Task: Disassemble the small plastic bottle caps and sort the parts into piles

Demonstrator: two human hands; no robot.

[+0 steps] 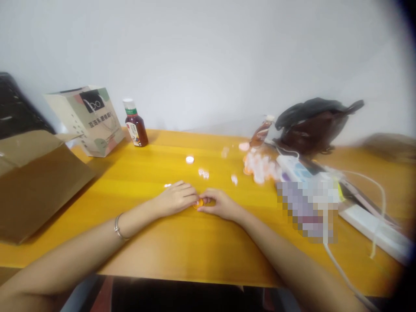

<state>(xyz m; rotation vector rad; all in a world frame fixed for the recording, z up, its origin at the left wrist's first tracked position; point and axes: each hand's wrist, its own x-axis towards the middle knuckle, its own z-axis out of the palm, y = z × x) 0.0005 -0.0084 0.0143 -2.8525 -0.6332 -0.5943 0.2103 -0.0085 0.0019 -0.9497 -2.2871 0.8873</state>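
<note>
Close together over the middle of the table, my two hands meet at a small orange round piece [198,203]. The fingers of my left hand [177,199] curl down against its left side, and a bracelet circles that wrist. From the right, the thumb and fingers of my right hand [221,204] pinch the same piece. Much of it is hidden by the fingers. Beyond the hands lie a white round disc-like piece [190,160], a pair of small whitish pieces [203,173] and another whitish piece [234,179], all too blurred to name.
A cardboard box [42,186] and a paper bag [97,121] stand on the left, with a dark drink bottle [135,125] beside them. Rightward are an orange-and-white pile [260,165], a tilted bottle [261,132], a dark bag [312,125], a white power strip [373,232] and cables.
</note>
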